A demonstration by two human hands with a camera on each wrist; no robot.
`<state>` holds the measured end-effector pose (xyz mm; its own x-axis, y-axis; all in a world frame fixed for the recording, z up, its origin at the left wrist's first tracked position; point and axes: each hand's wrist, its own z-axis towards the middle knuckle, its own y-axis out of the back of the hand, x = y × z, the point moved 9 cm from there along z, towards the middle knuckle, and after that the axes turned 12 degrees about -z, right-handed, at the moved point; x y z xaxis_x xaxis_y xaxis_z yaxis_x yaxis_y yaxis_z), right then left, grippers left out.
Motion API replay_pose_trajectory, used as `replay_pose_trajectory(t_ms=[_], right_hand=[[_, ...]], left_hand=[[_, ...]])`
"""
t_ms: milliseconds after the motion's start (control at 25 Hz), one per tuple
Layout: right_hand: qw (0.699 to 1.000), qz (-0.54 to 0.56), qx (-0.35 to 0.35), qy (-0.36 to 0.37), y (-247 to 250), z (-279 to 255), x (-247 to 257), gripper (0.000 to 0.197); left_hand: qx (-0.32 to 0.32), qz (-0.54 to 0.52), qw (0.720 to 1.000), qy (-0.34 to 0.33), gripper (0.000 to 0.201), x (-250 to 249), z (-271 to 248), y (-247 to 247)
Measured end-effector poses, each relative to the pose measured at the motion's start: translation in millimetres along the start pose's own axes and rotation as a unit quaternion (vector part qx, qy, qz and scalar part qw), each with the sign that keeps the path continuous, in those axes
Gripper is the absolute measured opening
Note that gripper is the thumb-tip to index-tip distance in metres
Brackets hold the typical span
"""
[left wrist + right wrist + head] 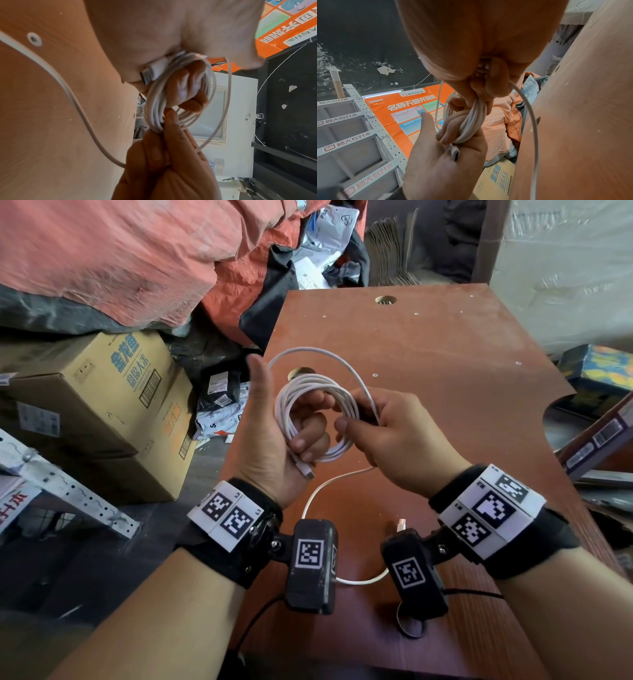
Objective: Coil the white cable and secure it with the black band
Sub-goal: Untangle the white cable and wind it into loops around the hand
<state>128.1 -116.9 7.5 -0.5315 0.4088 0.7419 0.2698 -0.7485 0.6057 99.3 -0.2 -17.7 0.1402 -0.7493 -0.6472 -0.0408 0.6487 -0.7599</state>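
The white cable point(310, 383) is wound into a coil of several loops, held above the brown table point(445, 364). My left hand point(296, 428) grips the coil with its fingers curled through the loops and its thumb pointing up. One white connector point(306, 470) sticks out below that palm. My right hand point(349, 424) pinches the coil's right side. A loose tail point(318, 491) runs down onto the table to a second connector point(400, 523). In the wrist views the coil point(154, 108) point(474, 121) sits between both hands. A small dark piece shows at the right fingers; I cannot tell whether it is the black band.
Cardboard boxes point(102, 392) and an orange tarp point(120, 251) lie left of the table, with a grey metal frame point(68, 491) lower left. More boxes point(596, 440) crowd the right edge. The table has round holes point(385, 300) in it.
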Motion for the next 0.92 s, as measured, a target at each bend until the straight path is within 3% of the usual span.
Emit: replay_pose_trajectory(t_ms=[80, 360, 720, 920], right_hand=[[1.0, -0.004, 0.0, -0.002, -0.5, 0.1, 0.2, 0.007], [1.0, -0.009, -0.008, -0.01, 3.0, 1.3, -3.1, 0.008], [1.0, 0.001, -0.004, -0.027, -0.1, 1.9, -10.0, 0.01], [1.0, -0.003, 0.01, -0.023, -7.0, 1.7, -8.4, 0.012]], left_hand=[[-0.007, -0.027, 1.0, 0.009, 0.086, 2.6, 1.0, 2.0], [0.01, -0.079, 0.996, 0.031, 0.052, 7.7, 1.9, 0.5], [-0.008, -0.045, 0.998, 0.051, 0.045, 7.7, -0.7, -0.8], [-0.024, -0.037, 0.999, 0.025, 0.046, 2.9, -1.1, 2.5]])
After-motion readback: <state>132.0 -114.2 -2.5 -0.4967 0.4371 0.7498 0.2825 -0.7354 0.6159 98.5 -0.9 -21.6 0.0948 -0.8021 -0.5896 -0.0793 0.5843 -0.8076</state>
